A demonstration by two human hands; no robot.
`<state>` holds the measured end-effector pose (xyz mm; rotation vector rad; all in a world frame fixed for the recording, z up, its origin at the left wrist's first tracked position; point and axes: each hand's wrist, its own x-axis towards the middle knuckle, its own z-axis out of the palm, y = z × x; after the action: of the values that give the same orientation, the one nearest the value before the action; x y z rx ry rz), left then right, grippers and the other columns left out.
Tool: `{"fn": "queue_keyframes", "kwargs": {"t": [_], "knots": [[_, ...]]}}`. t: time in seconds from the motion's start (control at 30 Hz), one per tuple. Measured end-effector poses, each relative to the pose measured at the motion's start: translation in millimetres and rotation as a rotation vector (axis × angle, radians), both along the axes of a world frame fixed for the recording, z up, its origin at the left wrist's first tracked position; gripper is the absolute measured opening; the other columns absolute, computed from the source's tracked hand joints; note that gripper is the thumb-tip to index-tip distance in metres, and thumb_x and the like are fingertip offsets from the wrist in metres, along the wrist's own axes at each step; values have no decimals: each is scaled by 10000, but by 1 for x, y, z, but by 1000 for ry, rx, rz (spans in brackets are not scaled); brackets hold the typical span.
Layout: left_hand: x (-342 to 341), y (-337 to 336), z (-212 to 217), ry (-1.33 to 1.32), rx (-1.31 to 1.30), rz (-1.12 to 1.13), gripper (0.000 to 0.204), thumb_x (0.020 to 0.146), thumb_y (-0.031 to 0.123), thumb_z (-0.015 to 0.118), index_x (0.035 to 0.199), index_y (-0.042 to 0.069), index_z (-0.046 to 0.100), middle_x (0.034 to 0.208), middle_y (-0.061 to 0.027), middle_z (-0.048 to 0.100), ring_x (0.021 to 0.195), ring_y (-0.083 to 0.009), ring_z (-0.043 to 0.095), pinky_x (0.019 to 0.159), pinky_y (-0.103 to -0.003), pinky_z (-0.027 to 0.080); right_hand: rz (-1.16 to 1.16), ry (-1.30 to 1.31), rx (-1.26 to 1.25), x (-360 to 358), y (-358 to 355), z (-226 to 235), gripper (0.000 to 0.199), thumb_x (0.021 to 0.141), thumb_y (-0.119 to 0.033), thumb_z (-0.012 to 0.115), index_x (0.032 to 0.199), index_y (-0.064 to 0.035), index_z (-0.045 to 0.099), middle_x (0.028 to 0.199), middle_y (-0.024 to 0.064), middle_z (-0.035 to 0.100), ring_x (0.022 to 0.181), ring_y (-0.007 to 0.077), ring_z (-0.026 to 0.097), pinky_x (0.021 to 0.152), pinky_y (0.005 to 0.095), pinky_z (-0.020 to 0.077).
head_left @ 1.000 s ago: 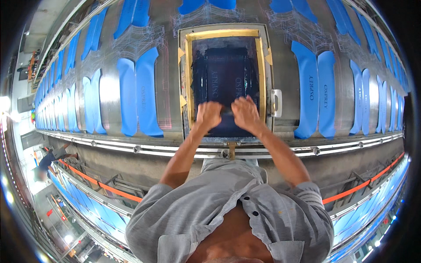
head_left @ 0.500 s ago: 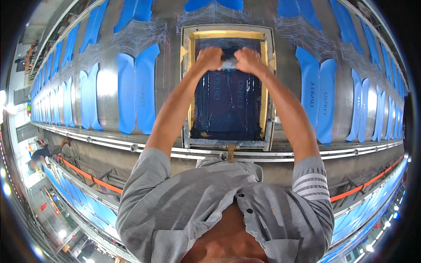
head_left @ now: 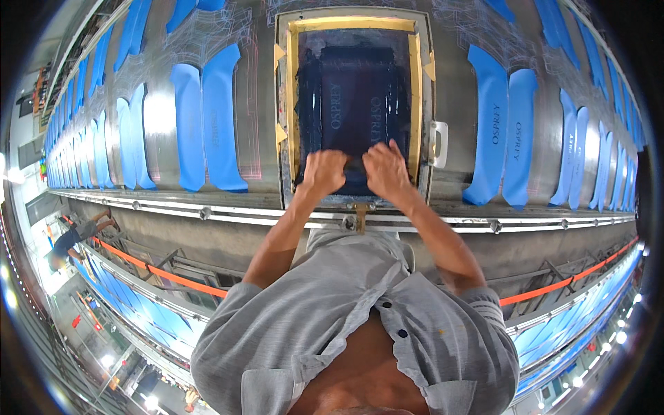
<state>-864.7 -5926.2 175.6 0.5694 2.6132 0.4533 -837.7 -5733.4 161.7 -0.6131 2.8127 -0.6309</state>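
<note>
Both the left hand [head_left: 324, 171] and the right hand [head_left: 384, 169] grip a squeegee [head_left: 354, 166] at the near end of the screen frame [head_left: 422, 104], between blue fabric pieces [head_left: 207, 117].

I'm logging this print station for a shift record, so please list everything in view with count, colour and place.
Printing screen frame: one, metal with yellow taped border, dark blue mesh, top centre of table.
Squeegee: one, dark, near edge of the mesh, under both hands.
Frame handle: one, white, right side of frame.
Fabric pieces: many, blue, in rows left and right of the frame.
Long table: one, grey metal.
Orange rail: one, below table.
Another person: one, far left.
Left hand: on the squeegee.
Right hand: on the squeegee.
</note>
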Motion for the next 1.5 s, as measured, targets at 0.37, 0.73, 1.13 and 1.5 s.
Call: {"fn": "queue_keyframes", "kwargs": {"t": [0.37,0.73,1.13,1.5], "knots": [[-154,18,0,43,-88,-41,226,737,123,662,925,105,788,895,-208,740,886,-399,725,799,-516,579,-43,3,75,-149,22,12,122,780,-82,637,856,-29,716,914,220,693,882,379,702,762,500,593],[-212,29,-21,85,-90,-62,225,743,129,666,933,131,785,860,-198,733,854,-387,720,768,-534,568,-51,123,98,-204,30,-6,95,787,-82,629,837,-61,707,876,154,676,892,341,670,898,480,540],[50,6,-1,-46,-10,11,345,772,103,611,1073,159,771,996,-101,748,913,-333,716,798,-485,556,-5,-193,-206,36,27,17,363,857,-328,740,1096,-54,724,1138,111,682,1249,276,548,1126,566,367],[55,-5,-19,29,45,-37,380,772,81,619,1117,140,767,1130,-103,739,1067,-298,689,881,-463,547,-1092,99,-150,-46,127,-65,360,924,-368,629,878,-13,666,791,222,663,789,426,670,728,519,511]]}}
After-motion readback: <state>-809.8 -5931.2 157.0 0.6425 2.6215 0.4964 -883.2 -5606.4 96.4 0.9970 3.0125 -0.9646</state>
